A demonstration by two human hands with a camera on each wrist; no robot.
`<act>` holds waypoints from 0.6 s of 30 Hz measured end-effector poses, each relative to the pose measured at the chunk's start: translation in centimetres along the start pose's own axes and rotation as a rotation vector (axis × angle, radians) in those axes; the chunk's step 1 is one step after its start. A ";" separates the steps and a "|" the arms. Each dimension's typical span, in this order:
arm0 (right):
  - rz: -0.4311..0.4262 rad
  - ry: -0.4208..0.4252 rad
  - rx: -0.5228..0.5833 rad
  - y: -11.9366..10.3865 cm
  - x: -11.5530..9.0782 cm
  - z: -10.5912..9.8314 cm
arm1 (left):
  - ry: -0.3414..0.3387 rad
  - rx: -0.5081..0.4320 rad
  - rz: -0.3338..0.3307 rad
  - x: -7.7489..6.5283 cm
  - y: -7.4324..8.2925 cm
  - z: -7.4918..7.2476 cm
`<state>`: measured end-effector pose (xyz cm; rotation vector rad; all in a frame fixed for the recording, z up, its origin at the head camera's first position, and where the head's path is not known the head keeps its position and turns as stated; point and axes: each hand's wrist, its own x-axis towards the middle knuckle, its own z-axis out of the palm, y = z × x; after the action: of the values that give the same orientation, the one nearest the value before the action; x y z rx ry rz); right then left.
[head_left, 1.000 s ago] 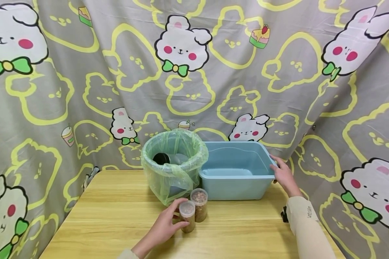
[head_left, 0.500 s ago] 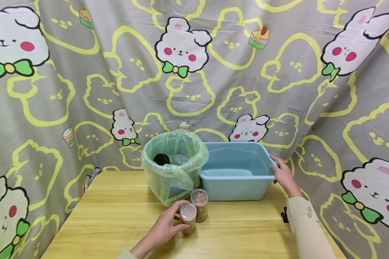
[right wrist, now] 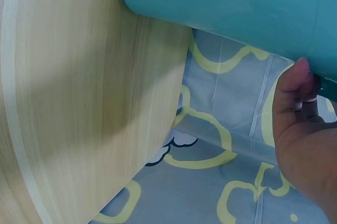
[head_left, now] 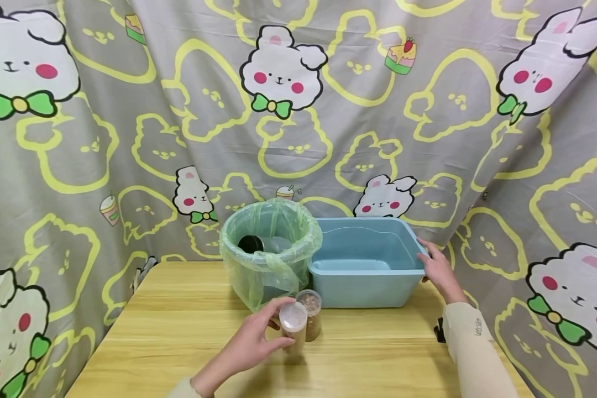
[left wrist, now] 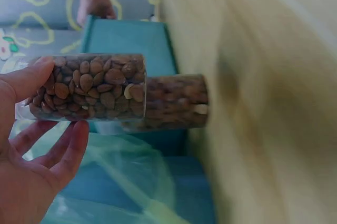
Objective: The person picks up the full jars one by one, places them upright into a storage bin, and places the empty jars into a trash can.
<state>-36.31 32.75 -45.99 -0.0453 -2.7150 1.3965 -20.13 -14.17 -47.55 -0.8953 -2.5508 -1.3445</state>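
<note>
My left hand [head_left: 252, 340] holds a clear jar of brown almond-like nuts [left wrist: 92, 87] between thumb and fingers. The jar is slightly raised off the table, its pale lid facing up toward the head camera. A second clear jar of nuts [head_left: 313, 327] stands just behind it, partly hidden. My right hand [head_left: 439, 272] grips the right rim of a light blue rectangular tub [head_left: 363, 290]; in the right wrist view its thumb [right wrist: 299, 74] presses the tub's outer wall. To the tub's left stands a round bin [head_left: 268, 276] lined with a green plastic bag.
A black-capped clear container [head_left: 251, 244] lies inside the lined bin. All of this rests on a wooden table [head_left: 179, 309]. A patterned grey curtain [head_left: 219, 149] hangs behind and at both sides. A small black object [head_left: 440, 330] is beside the right sleeve.
The left hand has lifted the front jar slightly off the table and moved it a little right. The right hand still grips the tub, which has not moved.
</note>
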 end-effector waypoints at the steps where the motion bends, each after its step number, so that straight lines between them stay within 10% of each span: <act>1: -0.003 -0.001 0.001 0.0 0.0 0.0 | 0.005 0.002 0.010 0.3 0.4 -0.2; 18: -0.007 -0.018 0.000 0.1 0.1 -0.1 | 0.083 -0.087 0.053 7.5 5.1 -2.2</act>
<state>-36.41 32.87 -46.01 -0.0226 -2.7273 1.4016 -23.78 -10.35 -39.81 -0.8950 -2.4071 -1.4552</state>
